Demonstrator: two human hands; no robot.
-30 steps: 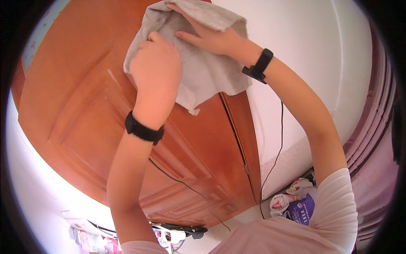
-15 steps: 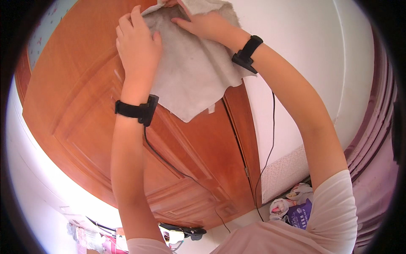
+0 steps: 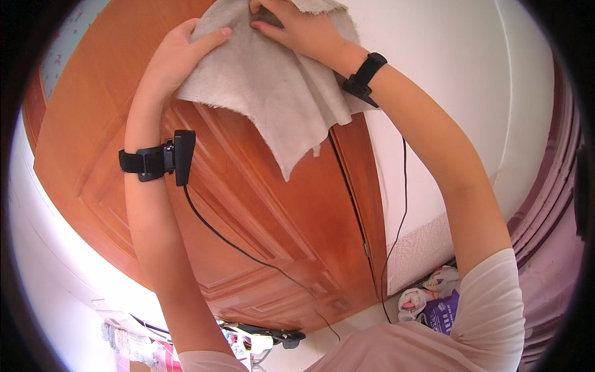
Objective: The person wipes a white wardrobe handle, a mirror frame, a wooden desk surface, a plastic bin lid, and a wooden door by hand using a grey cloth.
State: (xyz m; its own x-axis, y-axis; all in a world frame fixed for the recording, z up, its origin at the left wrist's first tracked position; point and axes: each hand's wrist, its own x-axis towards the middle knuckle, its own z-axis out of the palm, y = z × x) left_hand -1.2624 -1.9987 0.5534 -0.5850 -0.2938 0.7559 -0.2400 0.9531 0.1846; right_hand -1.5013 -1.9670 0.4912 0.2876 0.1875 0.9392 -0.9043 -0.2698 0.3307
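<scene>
A grey cloth [image 3: 248,87] with frayed edges hangs in folds in front of a reddish-brown wooden door [image 3: 248,204], one corner pointing down. At the cloth's left edge, my left hand [image 3: 180,56] grips it, thumb lying over the front and the other fingers hidden behind. My right hand [image 3: 304,31] pinches the upper part of the cloth between bent fingers and thumb. Both arms reach up. A black strap with a small box sits on each wrist, and a thin cable trails down from each.
A white wall [image 3: 452,74] stands right of the door frame. Plastic bags [image 3: 412,304], one purple, lie on the floor at lower right. Pinkish curtain folds [image 3: 545,248] hang at the far right. A black object [image 3: 285,339] and assorted items lie by the door's bottom.
My left hand has moved left and slightly down, and its thumb now lies over the cloth. The cloth's left side is pulled out wider. My right hand has barely moved.
</scene>
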